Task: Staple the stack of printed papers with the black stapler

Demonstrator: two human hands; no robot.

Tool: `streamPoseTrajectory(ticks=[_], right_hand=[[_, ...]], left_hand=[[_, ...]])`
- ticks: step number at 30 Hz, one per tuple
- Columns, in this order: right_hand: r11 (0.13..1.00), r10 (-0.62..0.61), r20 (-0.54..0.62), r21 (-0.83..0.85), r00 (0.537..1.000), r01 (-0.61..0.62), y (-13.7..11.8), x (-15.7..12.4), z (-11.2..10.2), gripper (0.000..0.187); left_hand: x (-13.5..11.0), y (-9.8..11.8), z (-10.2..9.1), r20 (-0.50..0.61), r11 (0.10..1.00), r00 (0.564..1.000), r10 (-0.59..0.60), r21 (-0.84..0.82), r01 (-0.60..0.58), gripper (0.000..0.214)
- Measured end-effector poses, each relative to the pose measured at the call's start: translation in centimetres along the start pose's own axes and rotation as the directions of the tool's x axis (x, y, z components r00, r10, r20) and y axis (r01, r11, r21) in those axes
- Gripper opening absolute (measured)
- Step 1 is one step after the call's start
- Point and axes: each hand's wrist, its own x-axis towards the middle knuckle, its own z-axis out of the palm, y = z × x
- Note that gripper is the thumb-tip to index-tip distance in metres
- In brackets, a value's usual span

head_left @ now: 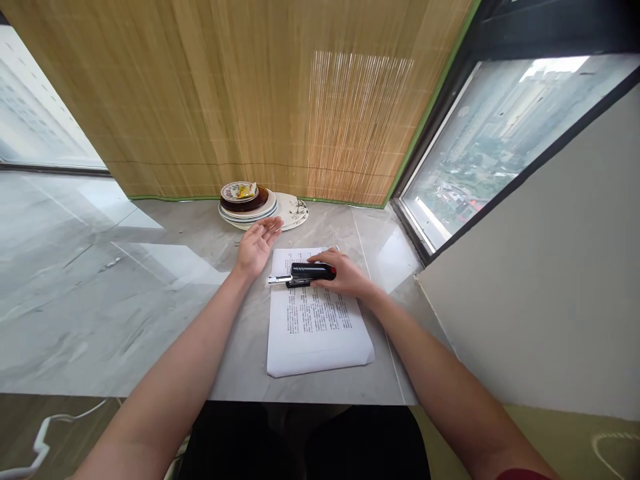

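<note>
My right hand (345,273) is wrapped round a black stapler (311,271) with a red patch near its rear end. The stapler lies on its side above printed paper, and its silver metal rail (280,280) sticks out to the left. Under it, sheets of printed paper (320,347) lie in a pile with slightly curled lower corners. Left of the paper's top edge, my left hand (256,247) is raised with the palm turned up and the fingers loosely bent apart. I make out nothing clearly held in it.
Behind my left hand is a stack of plates (250,212), with a small patterned plate on top. A bamboo blind (240,100) hangs beyond the grey marbled countertop (150,300). A window (505,133) and a pale wall (545,267) stand at right.
</note>
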Motion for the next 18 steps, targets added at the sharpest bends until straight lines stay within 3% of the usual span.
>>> streamPoseTrajectory(ticks=[3, 6, 9, 13, 18], right_hand=[[0.999, 0.038, -0.029, 0.010, 0.999, -0.038, 0.1, -0.2, 0.6, 0.028], [1.000, 0.025, -0.249, 0.014, 0.968, -0.023, -0.3, -0.2, 0.3, 0.025], [0.988, -0.109, -0.415, -0.145, 0.903, 0.052, -0.6, -0.2, -0.1, 0.017], [0.885, -0.292, -0.282, -0.441, 0.914, 0.146, -0.3, -0.4, 0.1, 0.032], [0.762, -0.337, -0.112, -0.615, 0.935, 0.201, -0.3, -0.5, 0.3, 0.051]], left_hand=[[-0.3, 0.2, 0.4, 0.073, 0.992, 0.992, -0.107, -0.063, 0.112, 0.031], [-0.6, 0.2, 0.7, 0.160, 0.961, 0.953, -0.255, -0.067, 0.269, 0.043], [-0.8, 0.2, 0.8, 0.255, 0.914, 0.888, -0.384, -0.033, 0.405, 0.055], [-0.8, -0.2, 0.2, 0.342, 0.865, 0.806, -0.483, 0.043, 0.500, 0.058], [-0.5, -1.2, -0.6, 0.303, 0.852, 0.809, -0.503, 0.018, 0.523, 0.033]])
